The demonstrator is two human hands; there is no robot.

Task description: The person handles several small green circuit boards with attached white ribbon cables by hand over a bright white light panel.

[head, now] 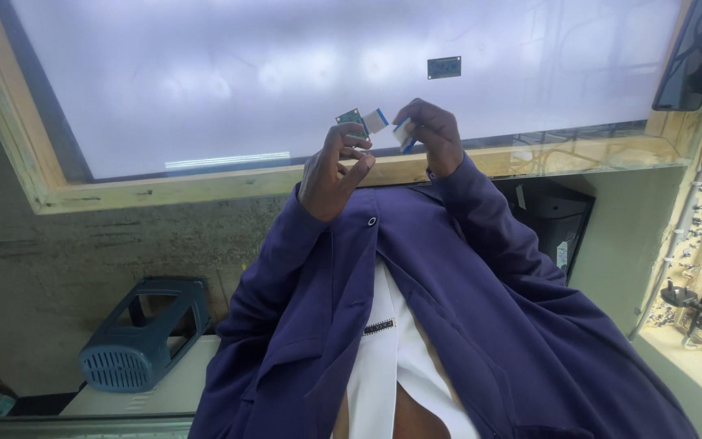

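Both hands up at the edge of the bright white table (205, 81).

The left hand (331, 171) pinches a small green circuit board (351, 119) — its white ribbon cable (375, 120) reaches across to the right hand (432, 134), whose fingers are closed on the cable's other end.

Board (351, 119): small, green, rectangular, held tilted above the desk's white surface, pinched at its 6 o'clock edge. Cable (376, 120): flat, white, short, with a blue end tab, extends from the board toward 3 o'clock. Second cable (405, 135): white, blue-tipped, held just beside the first, at its 4 o'clock.
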